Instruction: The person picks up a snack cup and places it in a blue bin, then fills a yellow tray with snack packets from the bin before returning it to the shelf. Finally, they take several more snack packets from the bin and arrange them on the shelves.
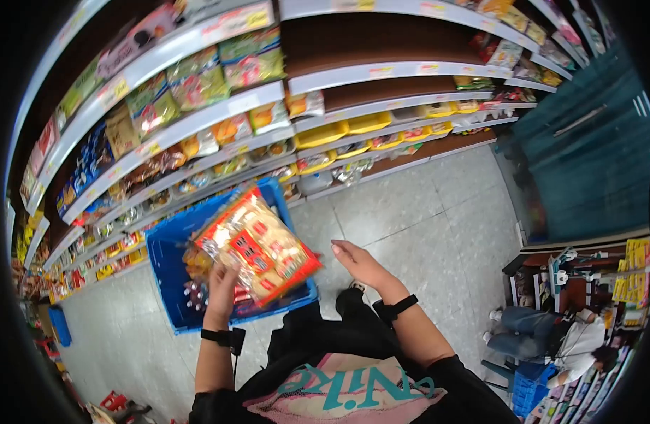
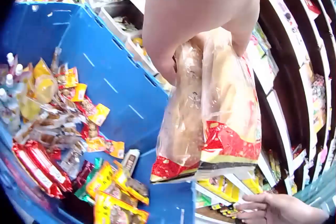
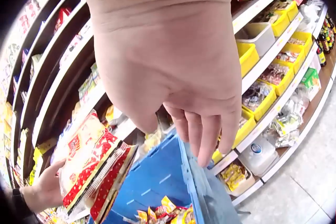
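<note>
My left hand (image 1: 222,286) grips two clear bags of pale crackers (image 1: 282,247) with red print, side by side, above a blue crate (image 1: 159,265). In the left wrist view the fingers pinch the upper ends of both cracker bags (image 2: 231,103), whose red-and-black ends hang down. The right hand (image 1: 364,265) is held out to the right of the bags, fingers extended and nothing in it. Seen from the right wrist, that hand (image 3: 173,66) overlaps the crate's edge. Small snack packets (image 2: 115,187) in yellow and red wrappers lie inside the crate.
Curved store shelves (image 1: 254,99) with bagged snacks run along the far side, yellow bins (image 1: 371,124) low down. Grey tile floor (image 1: 410,219) lies to the right. Another person (image 1: 551,339) with a blue basket (image 1: 530,389) is at the lower right. A teal curtain (image 1: 586,155) hangs at the right.
</note>
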Available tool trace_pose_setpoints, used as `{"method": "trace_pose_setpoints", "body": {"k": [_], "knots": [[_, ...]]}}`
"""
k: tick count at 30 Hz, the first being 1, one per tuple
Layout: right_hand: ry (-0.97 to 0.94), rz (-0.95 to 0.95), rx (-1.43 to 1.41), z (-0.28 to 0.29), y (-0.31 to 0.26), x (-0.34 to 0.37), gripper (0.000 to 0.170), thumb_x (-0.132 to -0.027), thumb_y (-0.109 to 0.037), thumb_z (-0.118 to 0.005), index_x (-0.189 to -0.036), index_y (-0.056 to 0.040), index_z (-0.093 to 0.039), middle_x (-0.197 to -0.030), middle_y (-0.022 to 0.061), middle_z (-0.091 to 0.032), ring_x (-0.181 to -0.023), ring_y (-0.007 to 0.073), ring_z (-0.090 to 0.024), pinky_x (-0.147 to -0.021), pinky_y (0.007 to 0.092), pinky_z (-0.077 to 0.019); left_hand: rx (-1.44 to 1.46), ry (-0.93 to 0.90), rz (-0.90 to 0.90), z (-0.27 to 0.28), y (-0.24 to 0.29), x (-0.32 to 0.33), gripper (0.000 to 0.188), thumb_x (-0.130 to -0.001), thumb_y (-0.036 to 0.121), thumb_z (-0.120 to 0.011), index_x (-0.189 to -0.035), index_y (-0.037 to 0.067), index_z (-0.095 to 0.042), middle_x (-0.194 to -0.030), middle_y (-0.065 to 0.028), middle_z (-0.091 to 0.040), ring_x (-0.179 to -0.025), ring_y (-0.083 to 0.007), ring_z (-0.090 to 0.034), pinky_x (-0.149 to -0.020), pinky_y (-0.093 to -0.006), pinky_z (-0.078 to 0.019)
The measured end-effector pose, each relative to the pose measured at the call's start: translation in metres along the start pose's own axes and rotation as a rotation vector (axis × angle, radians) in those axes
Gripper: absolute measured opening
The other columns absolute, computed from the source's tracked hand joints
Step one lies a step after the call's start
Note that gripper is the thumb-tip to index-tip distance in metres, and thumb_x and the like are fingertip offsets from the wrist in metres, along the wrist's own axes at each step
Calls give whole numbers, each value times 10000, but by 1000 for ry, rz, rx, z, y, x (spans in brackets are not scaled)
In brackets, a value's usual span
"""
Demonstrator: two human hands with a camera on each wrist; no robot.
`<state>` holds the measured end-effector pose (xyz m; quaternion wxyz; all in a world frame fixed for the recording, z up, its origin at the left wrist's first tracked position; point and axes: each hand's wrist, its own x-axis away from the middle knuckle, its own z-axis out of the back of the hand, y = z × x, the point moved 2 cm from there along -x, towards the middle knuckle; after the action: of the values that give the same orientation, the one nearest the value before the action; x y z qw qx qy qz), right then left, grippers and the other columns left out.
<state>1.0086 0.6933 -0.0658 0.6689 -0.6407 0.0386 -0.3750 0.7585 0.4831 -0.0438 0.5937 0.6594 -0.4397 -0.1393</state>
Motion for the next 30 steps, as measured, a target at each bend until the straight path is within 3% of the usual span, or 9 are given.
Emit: {"method": "trace_pose_setpoints", "body": {"k": [4, 6, 8, 10, 13, 15, 19, 22, 30], "knots": [[-154, 126, -71, 47, 3, 27, 763, -908, -461, -580, -1413, 37, -301, -1321, 229, -504, -1247, 298, -480, -1028, 368, -380, -27, -201, 30, -84, -14, -5, 387, -903, 118, -593, -1262, -4, -513, -1154, -56, -625, -999, -123, -595, -872, -291, -468], [-210, 110, -115, 69, 12, 44, 869, -854, -479, -653, -1430, 38, -258, -1301, 248, -507, -1212, 278, -503, -1014, 367, -394, -42, -271, 154, -111, -33, -10, 431, -890, 129, -619, -1287, 14, -493, -1135, -58, -627, -989, -122, -597, -857, -280, -475], [-209, 65, -257, 87, 23, 63, 839, -841, -429, -692, -1393, 68, -303, -1261, 217, -538, -1145, 239, -540, -980, 347, -424, -23, -319, 207, -148, -40, -11, 435, -884, 145, -636, -1279, 23, -502, -1122, -52, -629, -993, -121, -596, -858, -277, -474], [-185, 97, -229, 105, 38, 77, 814, -837, -413, -703, -1366, 80, -331, -1240, 204, -550, -1118, 225, -551, -964, 335, -434, -148, -361, 258, -179, -49, -14, 421, -880, 179, -654, -1248, 27, -516, -1127, -47, -622, -1017, -121, -585, -887, -277, -460], [-121, 107, -248, 131, 55, 100, 766, -832, -398, -714, -1315, 95, -381, -1211, 187, -568, -1091, 206, -560, -942, 318, -446, -102, -396, 294, -223, -70, -14, 468, -880, 225, -665, -1267, 30, -487, -1161, -65, -603, -1040, -132, -575, -905, -278, -449], [-21, 119, -302, 147, 65, 110, 705, -828, -386, -721, -1267, 87, -436, -1165, 178, -596, -1056, 202, -579, -901, 311, -465, -180, -413, 302, -250, -83, -17, 552, -889, 233, -662, -1312, -1, -398, -1225, -106, -561, -1119, -164, -548, -951, -319, -445], [89, 42, -235, 179, 82, 124, 655, -823, -368, -731, -1229, 80, -478, -1114, 163, -621, -1005, 195, -600, -862, 308, -483, -337, -433, 312, -301, -87, -16, 720, -827, 326, -737, -1319, 0, -324, -1241, -152, -532, -1127, -198, -538, -954, -339, -443], [173, -38, -149, 197, 85, 128, 576, -849, -316, -717, -1222, 58, -487, -1101, 131, -619, -981, 156, -590, -858, 299, -486, -462, -445, 278, -323, -91, -20, 714, -814, 310, -753, -1302, 0, -334, -1234, -152, -537, -1129, -204, -539, -953, -338, -444], [271, 76, -281, 241, 89, 99, 606, -831, -301, -736, -1228, 68, -465, -1115, 132, -610, -1007, 161, -585, -877, 303, -480, -284, -376, 150, -359, -114, -78, 654, -770, 197, -800, -1211, -36, -376, -1166, -172, -564, -1033, -204, -600, -843, -324, -520]]}}
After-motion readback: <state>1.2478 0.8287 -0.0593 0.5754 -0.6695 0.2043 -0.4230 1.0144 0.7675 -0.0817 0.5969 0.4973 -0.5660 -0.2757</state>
